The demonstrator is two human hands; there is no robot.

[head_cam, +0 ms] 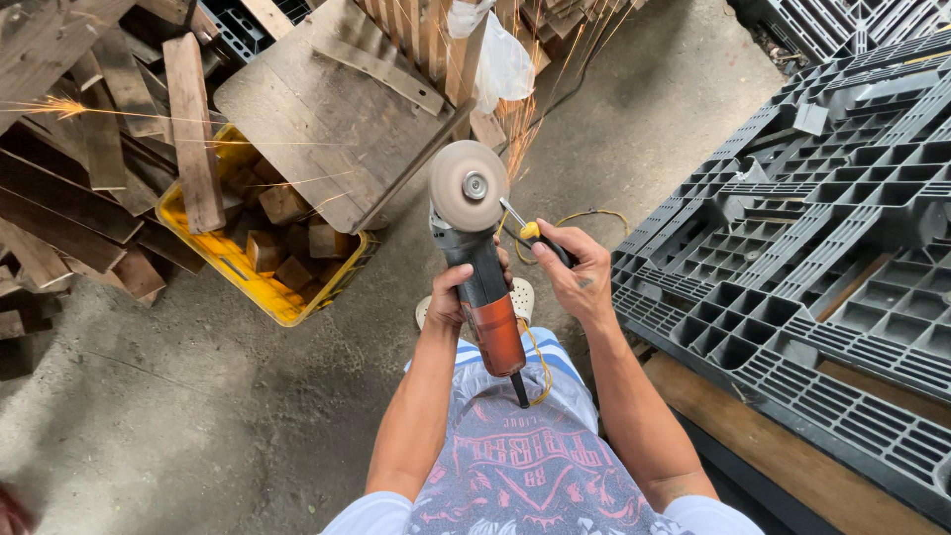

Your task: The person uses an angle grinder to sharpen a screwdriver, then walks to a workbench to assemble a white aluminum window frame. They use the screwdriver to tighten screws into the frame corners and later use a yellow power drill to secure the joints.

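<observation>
I hold an orange and black angle grinder (487, 297) upright in front of me, its round worn disc (468, 185) facing the camera. My left hand (448, 295) grips the grinder's body. My right hand (575, 269) holds a screwdriver with a yellow and black handle (538, 239), its metal tip pointing at the nut in the middle of the disc. The grinder's yellow cord (540, 362) hangs down past my shirt.
A yellow crate (260, 293) of wood blocks stands at the left under a wooden board (317, 119). Loose planks (89, 159) are piled further left. Dark plastic pallets (812, 258) are stacked at the right. Sparks fly at the top. The floor is concrete.
</observation>
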